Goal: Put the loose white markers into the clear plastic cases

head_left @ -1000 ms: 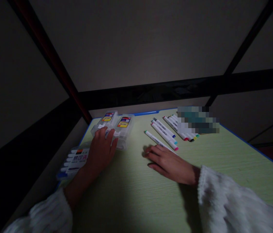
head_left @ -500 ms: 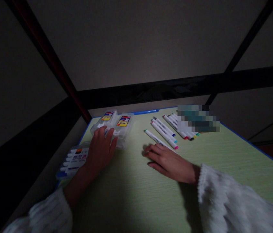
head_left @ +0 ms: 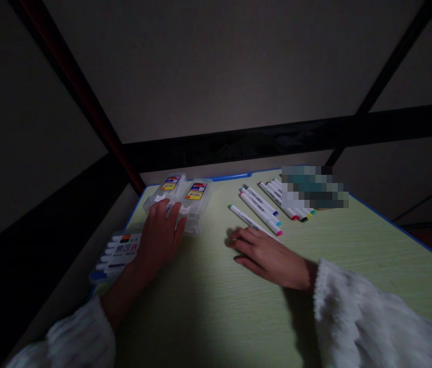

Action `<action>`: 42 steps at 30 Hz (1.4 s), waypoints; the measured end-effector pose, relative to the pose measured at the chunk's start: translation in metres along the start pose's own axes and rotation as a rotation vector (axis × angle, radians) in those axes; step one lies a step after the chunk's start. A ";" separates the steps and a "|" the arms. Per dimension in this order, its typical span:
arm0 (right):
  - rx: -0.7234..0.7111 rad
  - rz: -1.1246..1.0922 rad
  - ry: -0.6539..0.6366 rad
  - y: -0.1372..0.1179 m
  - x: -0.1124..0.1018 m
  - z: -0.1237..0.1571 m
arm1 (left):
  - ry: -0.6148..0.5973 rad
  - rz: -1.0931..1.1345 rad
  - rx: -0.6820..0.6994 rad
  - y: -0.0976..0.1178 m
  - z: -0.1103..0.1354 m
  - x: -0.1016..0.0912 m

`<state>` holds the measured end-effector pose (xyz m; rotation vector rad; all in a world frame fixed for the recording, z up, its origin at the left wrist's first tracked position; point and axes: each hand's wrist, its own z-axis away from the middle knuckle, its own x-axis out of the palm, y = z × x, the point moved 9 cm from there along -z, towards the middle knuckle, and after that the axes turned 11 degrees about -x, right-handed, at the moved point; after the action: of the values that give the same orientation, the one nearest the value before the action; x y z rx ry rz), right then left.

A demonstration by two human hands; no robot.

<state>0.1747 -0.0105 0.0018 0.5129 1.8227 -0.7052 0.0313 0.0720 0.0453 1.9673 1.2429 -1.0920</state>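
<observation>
My left hand (head_left: 161,230) rests with fingers spread on the near edge of a clear plastic case (head_left: 199,202) that has a yellow and blue label; a second such label (head_left: 170,183) shows to its left. My right hand (head_left: 264,253) lies on the table, fingers loosely curved and apart, holding nothing I can see. Just beyond it lies a white marker with a green end (head_left: 244,215), its near part hidden behind the hand. Several more white markers (head_left: 259,208) with coloured ends lie in a loose group farther right.
A pack of white markers (head_left: 121,251) with Chinese print sits by the table's left edge, partly behind my left forearm. Another row of markers (head_left: 282,200) lies beside a pixelated object (head_left: 317,188). The pale green table (head_left: 208,306) has a blue rim, with a wall behind.
</observation>
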 end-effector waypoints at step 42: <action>-0.009 0.001 -0.002 0.000 0.000 0.000 | -0.012 -0.011 0.008 0.001 0.000 0.001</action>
<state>0.1751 -0.0108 0.0018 0.5073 1.8232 -0.6958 0.0328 0.0719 0.0449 1.9588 1.2458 -1.1141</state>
